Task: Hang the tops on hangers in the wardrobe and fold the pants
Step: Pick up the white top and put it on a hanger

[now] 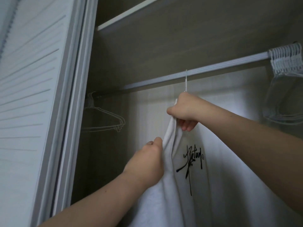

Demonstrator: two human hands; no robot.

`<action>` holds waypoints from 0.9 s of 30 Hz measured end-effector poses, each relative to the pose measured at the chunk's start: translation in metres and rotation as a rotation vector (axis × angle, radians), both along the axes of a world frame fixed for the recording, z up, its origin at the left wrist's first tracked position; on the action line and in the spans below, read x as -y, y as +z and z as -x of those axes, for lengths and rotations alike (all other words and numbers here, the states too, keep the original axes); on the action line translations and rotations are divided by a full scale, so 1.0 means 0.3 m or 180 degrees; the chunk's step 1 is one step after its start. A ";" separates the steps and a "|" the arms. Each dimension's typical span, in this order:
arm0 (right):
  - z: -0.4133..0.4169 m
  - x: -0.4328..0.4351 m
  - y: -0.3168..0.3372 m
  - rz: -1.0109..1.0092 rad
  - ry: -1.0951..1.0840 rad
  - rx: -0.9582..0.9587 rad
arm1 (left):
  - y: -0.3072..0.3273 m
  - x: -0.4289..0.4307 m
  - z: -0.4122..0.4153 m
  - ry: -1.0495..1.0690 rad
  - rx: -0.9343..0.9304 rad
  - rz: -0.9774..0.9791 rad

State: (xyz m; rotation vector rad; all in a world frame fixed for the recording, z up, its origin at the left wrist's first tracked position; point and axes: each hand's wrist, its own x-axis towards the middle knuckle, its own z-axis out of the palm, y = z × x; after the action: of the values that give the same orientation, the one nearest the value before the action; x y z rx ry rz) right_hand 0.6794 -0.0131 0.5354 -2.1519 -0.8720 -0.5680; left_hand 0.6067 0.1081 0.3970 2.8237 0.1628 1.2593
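A white top (205,185) with a black scrawled print hangs from a thin white hanger hook (186,81) that sits over the wardrobe rail (213,69). My right hand (185,110) grips the top's fabric at the collar, just under the hook. Lower and to the left, my left hand (147,158) pinches the top's left edge near the shoulder. The hanger's body is hidden inside the fabric.
Several empty white wire hangers (105,118) hang at the rail's left end. A dense bunch of white hangers (287,63) crowds the right end. A louvred wardrobe door (32,104) stands at the left. A shelf (131,12) runs above.
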 end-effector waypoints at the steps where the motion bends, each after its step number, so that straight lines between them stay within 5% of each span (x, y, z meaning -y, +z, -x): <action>1: 0.009 -0.020 0.000 0.0002 0.0045 0.0012 | 0.007 -0.013 0.016 0.0068 -0.0031 -0.0011; 12: -0.035 -0.261 -0.006 -0.0261 0.0861 0.0021 | 0.094 -0.203 0.120 0.1058 -0.0261 -0.0132; 17: -0.066 -0.393 -0.017 -0.0358 0.1323 0.0032 | 0.100 -0.261 0.137 0.2105 -0.0473 -0.1103; 27: -0.143 -0.711 -0.024 -0.0451 0.1861 0.0140 | 0.137 -0.332 0.114 0.3329 -0.1211 -0.1756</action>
State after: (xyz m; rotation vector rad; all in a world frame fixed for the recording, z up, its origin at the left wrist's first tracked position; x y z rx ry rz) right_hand 0.7224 0.2003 0.5281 -1.6494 -1.3697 -0.3616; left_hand 0.5725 0.2078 0.4379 3.5291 1.7262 0.8574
